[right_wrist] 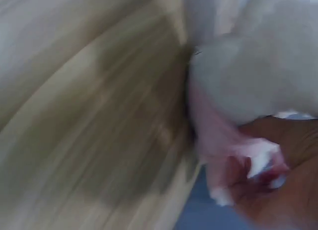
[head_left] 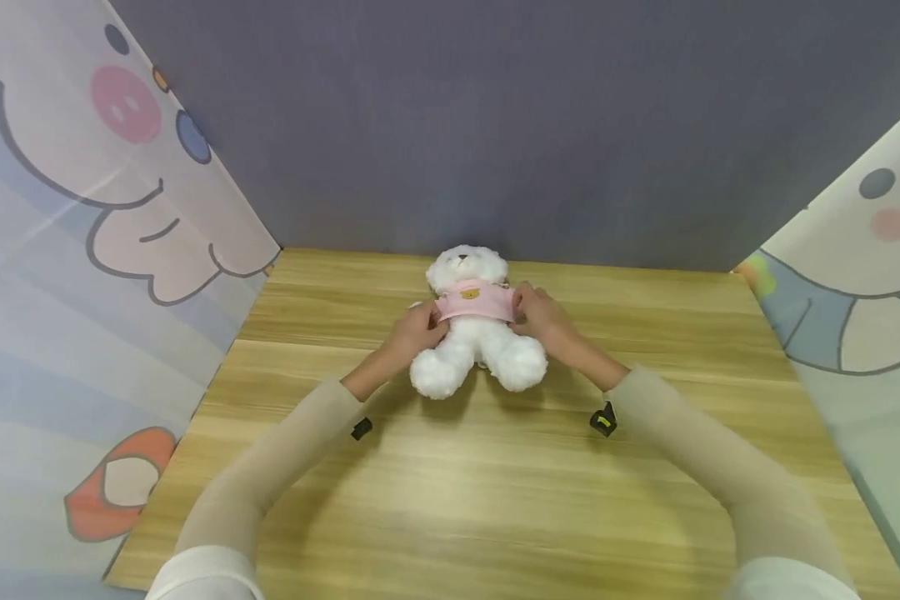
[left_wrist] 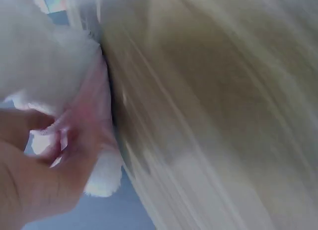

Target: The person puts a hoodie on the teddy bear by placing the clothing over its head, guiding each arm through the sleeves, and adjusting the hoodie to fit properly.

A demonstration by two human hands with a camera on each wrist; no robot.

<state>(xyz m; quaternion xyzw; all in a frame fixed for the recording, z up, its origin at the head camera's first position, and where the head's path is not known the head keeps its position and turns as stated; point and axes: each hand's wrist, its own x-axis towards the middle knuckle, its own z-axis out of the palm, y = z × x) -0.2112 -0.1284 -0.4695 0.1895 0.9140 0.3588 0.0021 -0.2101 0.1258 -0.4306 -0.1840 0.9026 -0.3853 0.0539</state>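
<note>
A white plush teddy bear [head_left: 482,333] lies on its back on the wooden table, its head toward the grey back panel. It wears a pink shirt [head_left: 487,305] with a small yellow bear face on the chest. On the bear's left side in the head view, my left hand [head_left: 418,327] pinches the shirt's edge between thumb and fingers. My right hand [head_left: 542,320] does the same on the opposite side. In the left wrist view the pink cloth [left_wrist: 92,106] is pulled out from the white fur. The right wrist view, blurred, shows pink cloth [right_wrist: 218,135] bunched in the fingers.
The wooden table [head_left: 450,500] ends at a grey panel [head_left: 495,125] behind the bear. Cartoon-printed curtains hang along the left [head_left: 67,292] and right [head_left: 862,308] sides. Small black wrist devices show under the left [head_left: 362,428] and right [head_left: 603,419] forearms.
</note>
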